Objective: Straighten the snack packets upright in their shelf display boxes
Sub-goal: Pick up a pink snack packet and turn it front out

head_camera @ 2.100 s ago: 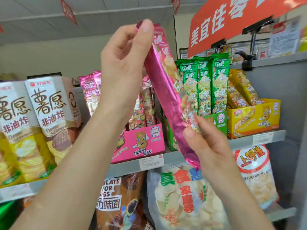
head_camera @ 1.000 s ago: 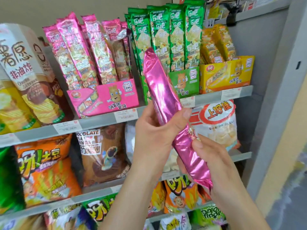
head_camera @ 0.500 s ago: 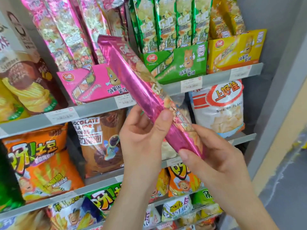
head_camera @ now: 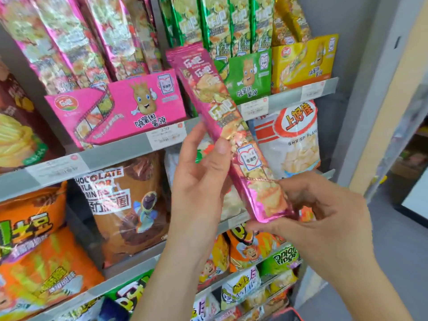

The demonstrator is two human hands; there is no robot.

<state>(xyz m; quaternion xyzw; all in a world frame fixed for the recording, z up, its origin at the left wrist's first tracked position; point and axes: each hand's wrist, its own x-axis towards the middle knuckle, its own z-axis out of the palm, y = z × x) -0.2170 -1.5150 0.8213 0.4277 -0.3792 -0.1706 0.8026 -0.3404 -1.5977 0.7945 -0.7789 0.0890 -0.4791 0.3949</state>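
A: Item one, location?
B: Pink snack packet (head_camera: pixel 228 126), held out in front of the shelf (head_camera: pixel 111 156) and seated in no box. It is tilted, with its top end to the upper left, over the gap between the pink display box (head_camera: pixel 129 110) and the green display box (head_camera: pixel 250 75).
A: Hands?
B: Left hand (head_camera: pixel 203 179): the packet is gripped at mid-length, thumb laid on the printed front, fingers behind. Right hand (head_camera: pixel 324 218): the lower end is pinched, fingers curled around it.
A: Stock in the boxes?
B: Pink packets (head_camera: pixel 69 42) are stood in the pink display box, leaning left. Green packets (head_camera: pixel 231 22) are stood upright in the green display box. A yellow display box (head_camera: pixel 305 63) is set just beside it, to the right.
A: Shelf below?
B: A chocolate-flavour bag (head_camera: pixel 129 205) and a shrimp flakes bag (head_camera: pixel 294 140) are recorded, the latter partly hidden by the held packet.
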